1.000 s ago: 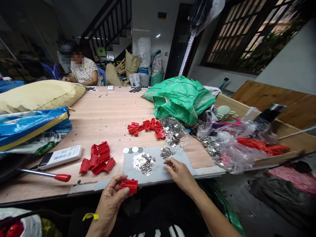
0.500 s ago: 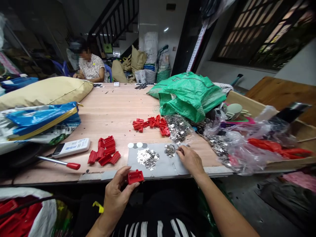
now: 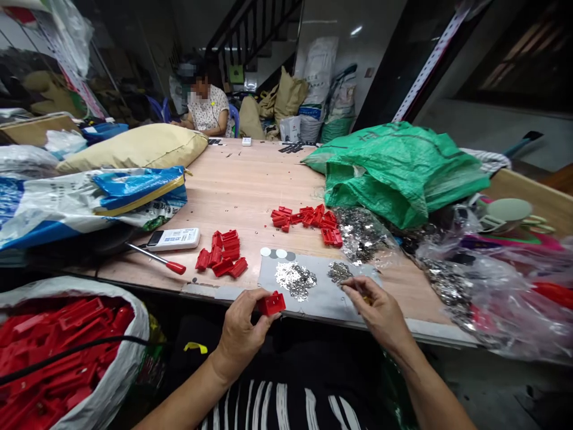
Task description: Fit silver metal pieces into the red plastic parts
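Between the thumb and fingers of my left hand [image 3: 244, 325] is a small red plastic housing [image 3: 272, 303], held just over the table's front edge. My right hand [image 3: 373, 304] is pinched at the right side of the grey mat [image 3: 320, 304]; a small, thin piece shows at its fingertips, too small to name. Close by its fingers lies a little heap of small metal parts [image 3: 339, 272]. A larger pile of shiny flat metal pieces [image 3: 295, 279] spreads over the mat's left half. Red housings lie in one cluster [image 3: 222, 254] to the left and another [image 3: 308, 220] behind the mat.
A white sack [image 3: 143, 316] full of red housings stands at lower left. A red-handled lever [image 3: 174, 267] and a white boxed device [image 3: 179, 237] lie left. A green woven bag [image 3: 398, 173] and clear bags of metal parts [image 3: 362, 236] sit right. Another person [image 3: 210, 110] sits across the table.
The view has swung left, showing more of the sack of red housings. My right hand has drawn slightly back from the small metal heap, fingers pinched. The left hand has tilted the red housing.
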`<action>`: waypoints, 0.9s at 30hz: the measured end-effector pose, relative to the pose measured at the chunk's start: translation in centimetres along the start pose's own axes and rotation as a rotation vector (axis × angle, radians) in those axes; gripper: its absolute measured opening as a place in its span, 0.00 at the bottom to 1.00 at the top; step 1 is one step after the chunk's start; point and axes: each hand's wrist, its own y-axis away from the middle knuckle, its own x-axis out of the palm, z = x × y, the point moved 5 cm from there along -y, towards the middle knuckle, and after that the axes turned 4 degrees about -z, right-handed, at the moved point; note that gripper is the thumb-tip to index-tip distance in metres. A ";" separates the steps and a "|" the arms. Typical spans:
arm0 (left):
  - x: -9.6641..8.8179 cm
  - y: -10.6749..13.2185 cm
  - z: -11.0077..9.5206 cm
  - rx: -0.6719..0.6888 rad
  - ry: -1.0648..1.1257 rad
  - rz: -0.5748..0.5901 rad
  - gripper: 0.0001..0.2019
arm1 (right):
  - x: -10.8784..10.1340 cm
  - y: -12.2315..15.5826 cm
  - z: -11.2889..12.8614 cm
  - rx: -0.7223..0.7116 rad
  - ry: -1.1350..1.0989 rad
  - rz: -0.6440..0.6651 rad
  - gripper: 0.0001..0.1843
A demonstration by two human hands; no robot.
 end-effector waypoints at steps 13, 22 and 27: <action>1.4 1.3 -2.7 0.522 -0.384 0.065 0.15 | 6.6 4.6 8.1 -0.429 -0.066 0.216 0.06; 1.5 2.6 -3.1 0.520 -0.353 0.080 0.14 | 6.6 6.0 7.9 -0.358 -0.213 0.292 0.08; 1.3 3.2 -3.2 0.520 -0.358 0.060 0.13 | 6.1 5.9 6.5 -0.154 -0.360 0.323 0.09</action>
